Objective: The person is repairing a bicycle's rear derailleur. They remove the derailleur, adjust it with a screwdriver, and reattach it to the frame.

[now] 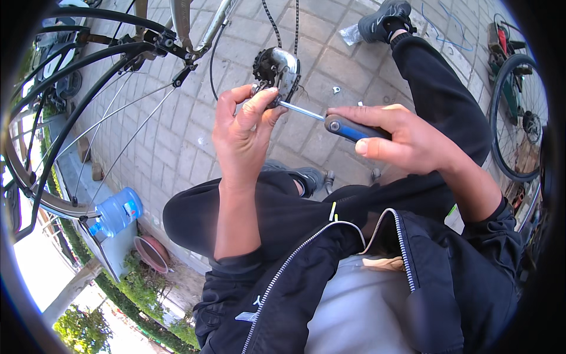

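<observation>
My left hand (242,124) pinches a silver-and-black rear derailleur (286,68) with jockey wheels, hanging with the chain (273,23) and a black cable. My right hand (401,138) grips a folding multi-tool (348,128) with a black and blue handle, thumb along its side. Its long silver bit (303,110) reaches the derailleur beside my left thumb; the tip is hidden. A small silver part (336,90) lies on the paving below.
A bicycle frame and wheel (188,56) fill the upper left. A blue water jug (118,209) and red basin (150,255) are at lower left. Another bicycle wheel (501,118) is at right. My legs in black trousers (442,82) surround the work, on grey paving (336,47).
</observation>
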Action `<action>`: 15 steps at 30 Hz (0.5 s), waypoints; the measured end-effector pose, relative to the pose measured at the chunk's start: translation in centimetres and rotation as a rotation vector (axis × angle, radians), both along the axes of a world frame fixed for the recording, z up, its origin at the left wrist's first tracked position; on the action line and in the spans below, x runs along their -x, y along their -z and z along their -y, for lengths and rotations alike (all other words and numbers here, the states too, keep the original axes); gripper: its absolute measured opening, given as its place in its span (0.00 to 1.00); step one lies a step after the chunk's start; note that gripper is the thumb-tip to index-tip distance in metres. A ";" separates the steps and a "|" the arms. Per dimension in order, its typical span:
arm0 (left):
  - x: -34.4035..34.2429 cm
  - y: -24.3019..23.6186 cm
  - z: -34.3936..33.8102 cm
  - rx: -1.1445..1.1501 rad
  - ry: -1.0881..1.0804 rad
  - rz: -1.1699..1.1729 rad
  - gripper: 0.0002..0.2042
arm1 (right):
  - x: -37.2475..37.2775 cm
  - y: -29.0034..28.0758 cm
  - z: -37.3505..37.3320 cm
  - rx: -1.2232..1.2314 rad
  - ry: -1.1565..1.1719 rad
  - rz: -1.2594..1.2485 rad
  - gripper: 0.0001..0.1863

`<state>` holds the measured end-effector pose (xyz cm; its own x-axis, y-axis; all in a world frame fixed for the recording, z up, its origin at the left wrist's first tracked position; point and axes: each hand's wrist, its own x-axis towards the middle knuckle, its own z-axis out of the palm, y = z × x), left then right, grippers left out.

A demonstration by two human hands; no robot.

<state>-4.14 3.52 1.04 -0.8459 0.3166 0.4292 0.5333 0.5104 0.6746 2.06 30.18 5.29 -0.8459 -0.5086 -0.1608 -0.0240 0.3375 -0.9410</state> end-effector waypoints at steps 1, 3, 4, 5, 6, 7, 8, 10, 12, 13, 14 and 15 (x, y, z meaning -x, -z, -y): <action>0.0 0.0 0.0 0.001 0.004 0.006 0.19 | -0.1 0.7 0.1 0.189 0.063 0.171 0.30; -0.1 0.0 0.0 0.004 0.011 0.019 0.19 | -0.7 0.2 0.1 0.423 0.148 0.656 0.30; -0.1 0.0 0.0 0.010 0.013 0.019 0.19 | -0.9 0.7 0.1 0.493 0.158 0.686 0.31; -0.1 -0.1 -0.1 0.015 0.015 0.019 0.19 | -1.1 1.0 0.3 0.462 0.155 0.637 0.32; -0.1 -0.1 -0.1 0.022 0.017 0.019 0.19 | -1.3 1.3 0.5 0.433 0.152 0.588 0.32; -0.1 -0.1 -0.1 0.025 0.017 0.015 0.19 | -1.5 1.6 0.7 0.403 0.149 0.539 0.33; -0.1 -0.1 -0.1 0.028 0.018 0.011 0.19 | -1.8 2.2 0.8 0.385 0.149 0.455 0.33; -0.2 0.0 -0.2 0.036 0.010 0.011 0.19 | -1.8 2.4 0.8 0.437 0.166 0.501 0.33; -0.2 0.0 -0.3 0.042 -0.003 0.014 0.19 | -1.7 2.5 0.8 0.549 0.182 0.598 0.32; -0.1 -0.1 -0.4 0.057 0.006 0.016 0.19 | -1.7 2.8 0.6 0.635 0.189 0.673 0.31; 0.0 -0.2 -0.5 0.070 0.014 0.018 0.19 | -1.8 2.9 0.6 0.721 0.196 0.747 0.31; 0.0 -0.3 -0.5 0.091 0.020 0.020 0.19 | -1.8 2.9 0.6 0.700 0.204 0.740 0.31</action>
